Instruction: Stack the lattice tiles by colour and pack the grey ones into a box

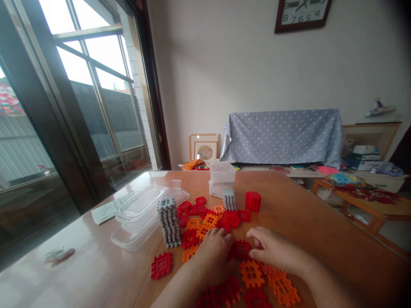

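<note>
On my desk (317,226) I count two grey stacks (170,224), one red stack (253,201), two white see-through boxes (222,174), one sheaf of paper (105,211) and one crumpled bundle (59,254). Of loose orange pieces (251,273) I make out at least seven; the loose red pieces (162,265), more than eight, overlap too much for me to count exactly, as do the clear lids (141,202).

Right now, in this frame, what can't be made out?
All in the head view:
- Left hand: its back hides the palm and anything under it.
- Right hand: its curled fingers hide whether it grips a piece.
- Red piece: cut off by the bottom edge.
- Wall clock: cut off by the top edge.
- Paper: writing too small to read.
- Pale bundle: too blurred to identify.
</note>
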Available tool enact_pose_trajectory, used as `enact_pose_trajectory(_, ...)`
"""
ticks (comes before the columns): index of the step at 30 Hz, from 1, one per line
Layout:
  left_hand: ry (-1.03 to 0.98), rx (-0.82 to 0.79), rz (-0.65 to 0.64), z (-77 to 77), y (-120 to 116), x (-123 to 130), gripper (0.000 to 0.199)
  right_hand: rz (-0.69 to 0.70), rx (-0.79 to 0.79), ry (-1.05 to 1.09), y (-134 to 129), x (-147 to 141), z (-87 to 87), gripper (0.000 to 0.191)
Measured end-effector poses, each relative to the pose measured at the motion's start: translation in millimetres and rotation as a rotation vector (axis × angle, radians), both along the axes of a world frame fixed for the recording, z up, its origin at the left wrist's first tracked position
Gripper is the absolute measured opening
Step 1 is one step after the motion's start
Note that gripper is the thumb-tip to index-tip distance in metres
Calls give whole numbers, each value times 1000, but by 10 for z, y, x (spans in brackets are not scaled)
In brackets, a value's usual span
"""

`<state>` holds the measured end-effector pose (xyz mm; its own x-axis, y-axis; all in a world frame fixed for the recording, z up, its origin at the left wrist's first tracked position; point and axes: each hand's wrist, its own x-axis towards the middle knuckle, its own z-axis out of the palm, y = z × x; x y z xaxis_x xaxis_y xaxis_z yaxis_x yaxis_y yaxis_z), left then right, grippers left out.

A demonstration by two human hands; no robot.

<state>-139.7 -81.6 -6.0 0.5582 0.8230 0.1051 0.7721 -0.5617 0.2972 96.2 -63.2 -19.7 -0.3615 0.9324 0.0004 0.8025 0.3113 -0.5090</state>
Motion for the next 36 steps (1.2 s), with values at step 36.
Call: enact_pose_trajectory(36,61,103,505,-172,381,-165,47,-222,-27,36,242,580,-116,29)
